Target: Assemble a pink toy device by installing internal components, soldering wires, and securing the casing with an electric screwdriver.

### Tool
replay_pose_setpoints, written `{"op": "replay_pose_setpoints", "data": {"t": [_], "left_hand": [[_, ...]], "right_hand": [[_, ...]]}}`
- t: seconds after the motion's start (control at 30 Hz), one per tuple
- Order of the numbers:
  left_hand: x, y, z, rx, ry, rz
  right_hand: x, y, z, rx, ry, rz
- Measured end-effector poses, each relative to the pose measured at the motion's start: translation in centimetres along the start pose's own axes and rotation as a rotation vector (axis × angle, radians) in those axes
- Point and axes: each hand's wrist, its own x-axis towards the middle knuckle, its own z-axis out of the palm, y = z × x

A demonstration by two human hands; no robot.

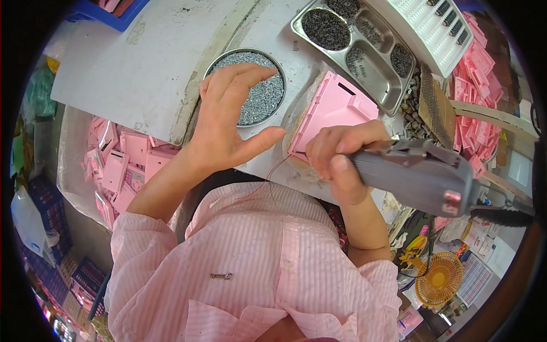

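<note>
Watching remotely, I log a pink plastic panel (335,108), raised-edged and dark-slotted, on the table (154,62) near screw tin (284,85) and steel tray (377,86), right hand (348,149) clasping a grey power screwdriver (413,174), left hand (227,117) unclenched.

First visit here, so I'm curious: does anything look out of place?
A small dark piece sits on the striped shirt, away from the metal tray; it may be decoration. The tabletop looks scuffed.

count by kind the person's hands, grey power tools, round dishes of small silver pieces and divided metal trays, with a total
Hands (left hand, right hand): 2
Grey power tool: 1
Round dish of silver pieces: 1
Divided metal tray: 1
Total: 5
</note>
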Motion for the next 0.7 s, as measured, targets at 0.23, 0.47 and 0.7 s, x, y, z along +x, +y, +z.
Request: {"op": "replay_pose_setpoints", "data": {"t": [0.23, 0.47, 0.7], "left_hand": [[2.2, -0.6, 2.9, 0.109, 0.016, 0.058], [11.7, 2.7, 14.9, 0.264, -0.479, 0.332], [9.5, 4.2, 1.5, 0.023, -0.300, 0.379]], "right_hand": [[-0.7, 0.8, -0.3, -0.286, -0.196, -0.001], [1.2, -5.0, -0.5, 0.131, -0.082, -0.117], [-0.2, -14.3, -1.9, 0.669, -0.100, -0.382]]}}
